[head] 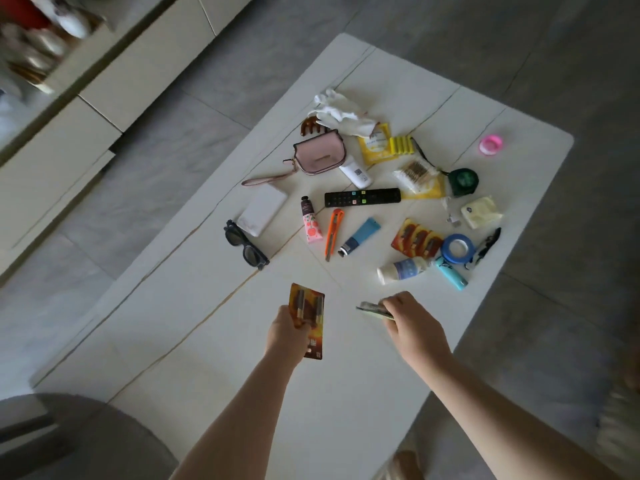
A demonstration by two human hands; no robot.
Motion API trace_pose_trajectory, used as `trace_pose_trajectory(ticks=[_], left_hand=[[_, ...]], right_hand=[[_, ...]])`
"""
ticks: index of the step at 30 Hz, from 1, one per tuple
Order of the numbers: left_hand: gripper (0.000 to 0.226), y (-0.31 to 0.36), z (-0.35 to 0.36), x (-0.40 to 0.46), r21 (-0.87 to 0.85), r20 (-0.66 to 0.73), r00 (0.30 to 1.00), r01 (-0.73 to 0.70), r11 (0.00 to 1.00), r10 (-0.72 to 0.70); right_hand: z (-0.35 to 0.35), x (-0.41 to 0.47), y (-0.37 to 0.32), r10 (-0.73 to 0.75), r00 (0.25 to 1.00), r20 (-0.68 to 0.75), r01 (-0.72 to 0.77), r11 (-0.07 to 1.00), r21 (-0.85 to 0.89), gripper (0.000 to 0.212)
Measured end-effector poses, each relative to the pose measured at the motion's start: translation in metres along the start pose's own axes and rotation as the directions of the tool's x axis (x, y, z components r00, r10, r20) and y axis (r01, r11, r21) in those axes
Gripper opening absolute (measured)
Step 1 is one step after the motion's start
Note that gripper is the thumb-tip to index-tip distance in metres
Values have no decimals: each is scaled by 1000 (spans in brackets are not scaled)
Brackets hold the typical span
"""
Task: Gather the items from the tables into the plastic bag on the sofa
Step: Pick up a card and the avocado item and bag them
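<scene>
1. We see a smooth white table [346, 375] with a dull sheen and thin veins.
2. The battery pack [309, 320] at lower centre looks like glossy printed card.
3. The white gloves [341, 114] at the top look like soft cloth.
4. The remote control [362, 197] looks like matt black plastic.

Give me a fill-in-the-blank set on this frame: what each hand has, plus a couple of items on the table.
1. The left hand grips a pack of ____.
2. The orange utility knife lies between the pink hand cream tube and the ____ tube.
3. The black remote lies on the white ____.
4. The right hand holds a thin flat item, so it is not ____.

Missing words: batteries; blue; table; empty
</scene>
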State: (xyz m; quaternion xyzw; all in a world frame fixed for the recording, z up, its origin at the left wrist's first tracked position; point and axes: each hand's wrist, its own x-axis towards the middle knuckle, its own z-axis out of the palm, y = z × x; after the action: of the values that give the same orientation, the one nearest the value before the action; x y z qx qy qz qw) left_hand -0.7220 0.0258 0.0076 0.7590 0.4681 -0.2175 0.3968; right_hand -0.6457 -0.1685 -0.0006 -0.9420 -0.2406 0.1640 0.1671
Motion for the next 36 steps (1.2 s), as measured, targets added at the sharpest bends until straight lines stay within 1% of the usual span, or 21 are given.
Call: trace_pose_trajectory(ticks=[3,5,7,9,11,13,16,18,21,23,25,26,27,28,30,31,34,36], left_hand=[[28,13,5,-41,33,69,996,-65,997,63],[30,24,15,-67,34,125,987,-110,993,105],[31,38,29,-94,43,183,973,-153,987,143],[33,54,48,-119,69,244,952,-210,975,187],[36,72,69,-144,97,312,920,-280,955,238],[39,89,91,-168,103,367,889,-332,938,275],[39,109,124,-204,92,442,838,-396,913,319],[36,118,145,-228,75,491,805,-420,905,333],[32,126,178,-269,20,553,763,-415,910,336],[29,127,202,-297,22,575,750,-413,911,326],[26,123,223,-326,5,607,738,-376,927,296],[23,121,234,-342,-21,620,731,-349,937,286],[20,117,245,-357,-42,627,727,-327,944,279],[23,112,256,-371,-44,634,723,-322,946,275],[36,100,279,-399,-22,656,709,-327,945,261],[39,94,291,-413,-4,670,700,-330,944,247],[33,75,325,-457,56,717,660,-375,925,224],[26,64,347,-487,81,739,637,-408,909,220]], right_hand=[[-32,-44,15,201,979,-26,-198,976,88,24],[-55,-76,25,343,939,-31,-335,931,144,28],[-75,-109,37,485,874,-40,-467,859,209,32],[-92,-138,50,592,805,-47,-562,785,261,35],[-108,-163,63,679,733,-46,-629,702,335,35],[-122,-188,77,741,669,-51,-661,625,416,33],[-136,-227,97,792,606,-74,-667,557,494,31],[-141,-257,110,831,552,-72,-657,486,577,32],[-147,-306,125,909,413,-61,-614,327,718,29],[-150,-341,132,951,307,-36,-551,209,808,27],[-147,-376,141,978,208,-3,-478,104,872,26],[-146,-393,144,985,171,13,-439,64,896,25],[-144,-410,149,990,138,31,-411,29,911,24],[-141,-427,153,993,108,50,-395,-3,919,24],[-134,-463,162,995,48,89,-364,-65,929,26],[-130,-481,165,994,20,105,-344,-92,934,27],[-121,-537,177,987,-55,150,-275,-160,948,23],[-116,-575,185,981,-101,164,-267,-186,946,20]])
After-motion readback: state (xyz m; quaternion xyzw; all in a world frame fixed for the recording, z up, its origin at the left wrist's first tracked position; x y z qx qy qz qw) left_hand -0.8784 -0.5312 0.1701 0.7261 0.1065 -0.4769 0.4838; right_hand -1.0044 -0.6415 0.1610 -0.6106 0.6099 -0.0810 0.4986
